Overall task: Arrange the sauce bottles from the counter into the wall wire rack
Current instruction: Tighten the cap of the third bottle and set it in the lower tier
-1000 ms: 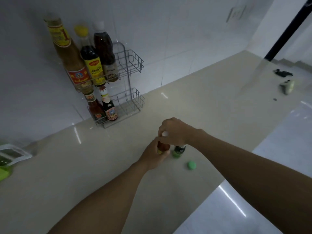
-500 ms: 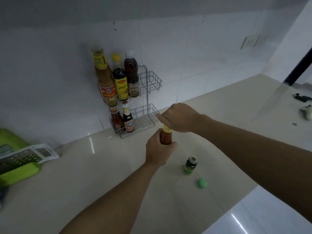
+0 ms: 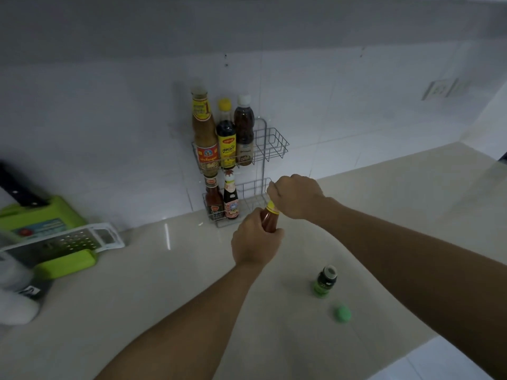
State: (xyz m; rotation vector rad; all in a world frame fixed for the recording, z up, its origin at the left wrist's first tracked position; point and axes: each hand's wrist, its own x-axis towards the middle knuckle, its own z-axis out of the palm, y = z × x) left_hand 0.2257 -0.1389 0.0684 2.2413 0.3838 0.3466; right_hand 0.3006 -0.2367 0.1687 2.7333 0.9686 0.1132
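Observation:
A two-tier wire rack point(image 3: 274, 145) stands against the white tiled wall. Its upper tier holds three tall bottles point(image 3: 225, 138) and its lower tier two small ones point(image 3: 222, 200); the right side of both tiers is bare. My left hand point(image 3: 255, 242) grips the body of a small red sauce bottle point(image 3: 269, 219) with a yellow band, held above the counter just in front of the lower tier. My right hand point(image 3: 296, 196) is closed over that bottle's top. A small green bottle point(image 3: 324, 281) without its cap stands on the counter, its green cap point(image 3: 342, 313) lying beside it.
At the left are a green box point(image 3: 41, 215), a flat metal grater point(image 3: 63, 242) and a white object point(image 3: 16, 305). A wall socket point(image 3: 441, 89) is at the upper right. The beige counter point(image 3: 164, 283) ends at a front edge on the lower right.
Both hands lifted the red bottle off the counter, away from the green bottle, and carried it toward the rack's lower tier. The view tilted up toward the wall.

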